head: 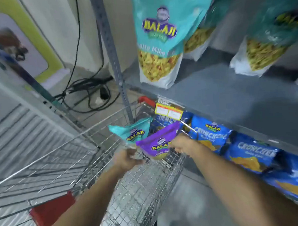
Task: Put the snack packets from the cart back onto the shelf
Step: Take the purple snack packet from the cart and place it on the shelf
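Observation:
Over the wire cart (88, 150), my left hand (127, 159) grips the bottom of a teal Balaji snack packet (133, 131). My right hand (181, 144) is closed on the right edge of a purple Balaji snack packet (157, 143), which partly overlaps the teal one. Both packets are held upright above the cart's far right corner. The grey metal shelf (230, 98) runs up the right side, with several teal Balaji packets (158, 43) standing on it.
Blue Crunchex chip bags (209, 133) line the lower shelf level on the right. A yellow price tag (169, 111) hangs on the shelf edge. A slotted shelf post (110, 51) rises beside the cart. Black cables (88, 91) lie on the floor behind.

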